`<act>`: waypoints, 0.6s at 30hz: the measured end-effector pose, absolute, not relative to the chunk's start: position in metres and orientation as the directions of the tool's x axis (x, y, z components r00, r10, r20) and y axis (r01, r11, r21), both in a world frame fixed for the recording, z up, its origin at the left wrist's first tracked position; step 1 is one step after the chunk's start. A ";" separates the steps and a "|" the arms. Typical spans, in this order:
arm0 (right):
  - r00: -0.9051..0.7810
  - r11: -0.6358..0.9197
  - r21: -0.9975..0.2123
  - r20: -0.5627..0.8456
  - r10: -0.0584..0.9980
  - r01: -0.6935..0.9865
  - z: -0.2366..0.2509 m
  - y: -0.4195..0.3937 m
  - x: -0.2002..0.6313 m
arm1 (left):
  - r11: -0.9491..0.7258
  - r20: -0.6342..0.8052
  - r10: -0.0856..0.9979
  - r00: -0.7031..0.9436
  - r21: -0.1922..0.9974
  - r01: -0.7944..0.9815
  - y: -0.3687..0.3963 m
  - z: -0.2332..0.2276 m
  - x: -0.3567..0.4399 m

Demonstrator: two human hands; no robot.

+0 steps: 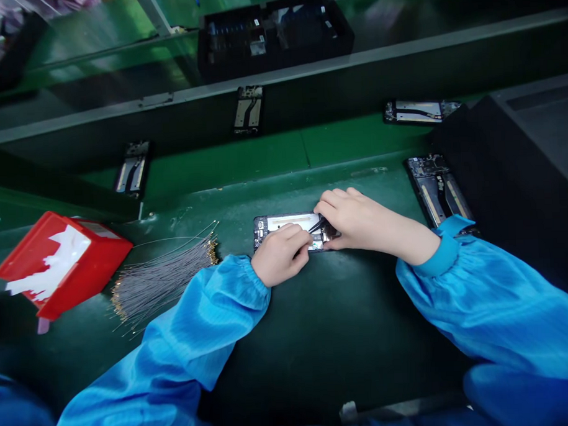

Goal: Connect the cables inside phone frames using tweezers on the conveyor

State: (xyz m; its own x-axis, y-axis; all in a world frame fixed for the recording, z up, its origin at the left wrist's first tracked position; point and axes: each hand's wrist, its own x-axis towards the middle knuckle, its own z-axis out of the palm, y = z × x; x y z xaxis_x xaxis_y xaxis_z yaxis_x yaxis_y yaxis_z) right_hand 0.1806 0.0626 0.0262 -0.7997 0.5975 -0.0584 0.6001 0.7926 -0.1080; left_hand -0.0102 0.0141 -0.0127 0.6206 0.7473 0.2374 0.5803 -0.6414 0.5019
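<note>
An opened phone body (291,221) lies crosswise on the green bench, its inside facing up. My left hand (282,253) rests over its lower middle, fingers pinched on what looks like dark tweezers (317,225); the tool's ends are hidden between my hands. At the phone's right end, my right hand (347,218) grips it, fingertips over the far edge and thumb at the near edge. A bundle of thin grey cables (167,279) with gold-coloured tips spreads left of my left hand. Both of my forearms wear blue sleeves.
A red bin (76,260) with a torn white label stands left. Other opened phones lie around: one at the right (439,186), one at far right (415,111), one at back centre (249,112), one at left (133,170). A black tray (278,58) sits behind.
</note>
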 end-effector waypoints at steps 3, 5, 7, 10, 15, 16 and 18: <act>-0.809 0.808 -0.055 -0.079 0.582 0.587 0.030 0.064 0.176 | -0.638 0.238 0.749 0.618 0.508 0.578 0.015 -0.013 -0.010; -0.808 0.809 -0.025 -0.092 0.582 0.587 0.032 0.064 0.173 | -0.639 0.246 0.749 0.616 0.517 0.570 0.015 -0.013 -0.011; -0.801 0.806 0.000 -0.110 0.588 0.592 0.033 0.064 0.170 | -0.641 0.256 0.746 0.614 0.525 0.560 0.015 -0.013 -0.011; -0.778 0.788 0.007 -0.154 0.609 0.616 0.037 0.063 0.164 | -0.648 0.271 0.738 0.618 0.540 0.538 0.015 -0.013 -0.012; -0.702 0.733 -0.013 -0.301 0.646 0.680 0.046 0.062 0.154 | -0.669 0.289 0.709 0.643 0.562 0.486 0.016 -0.013 -0.014; -0.687 0.723 -0.015 -0.325 0.649 0.691 0.048 0.062 0.152 | -0.678 0.294 0.698 0.653 0.563 0.472 0.016 -0.013 -0.015; -0.663 0.707 -0.024 -0.371 0.651 0.707 0.050 0.063 0.148 | -0.704 0.302 0.665 0.683 0.558 0.439 0.016 -0.012 -0.015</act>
